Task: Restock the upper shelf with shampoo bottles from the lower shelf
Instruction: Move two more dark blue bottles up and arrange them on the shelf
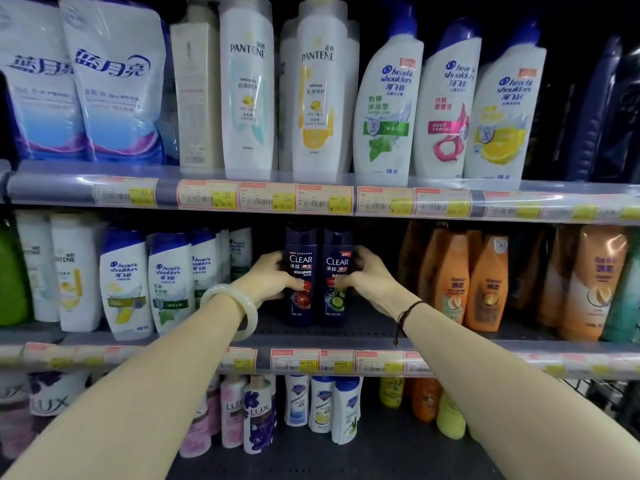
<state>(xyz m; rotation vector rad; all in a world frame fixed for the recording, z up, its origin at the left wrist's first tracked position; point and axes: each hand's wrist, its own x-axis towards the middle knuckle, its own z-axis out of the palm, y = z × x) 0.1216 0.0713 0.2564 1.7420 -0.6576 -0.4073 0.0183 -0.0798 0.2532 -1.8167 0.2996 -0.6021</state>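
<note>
Two dark blue Clear shampoo bottles stand side by side, upright, on the middle shelf (346, 332). My left hand (270, 277) grips the left Clear bottle (300, 251), which carries a red picture. My right hand (370, 275) grips the right Clear bottle (337, 247), which carries a green picture. Both thumbs lie across the bottle fronts. The upper shelf (62, 188) holds two Pantene bottles (247, 81) and three Head & Shoulders bottles (386, 98) in a full row.
Small Head & Shoulders bottles (123, 282) stand left of my hands, orange Rejoice bottles (485, 282) to the right. Blue refill pouches (114, 84) fill the upper left. Lux and Safeguard bottles (258, 414) sit on the bottom shelf. Price tags line the shelf edges.
</note>
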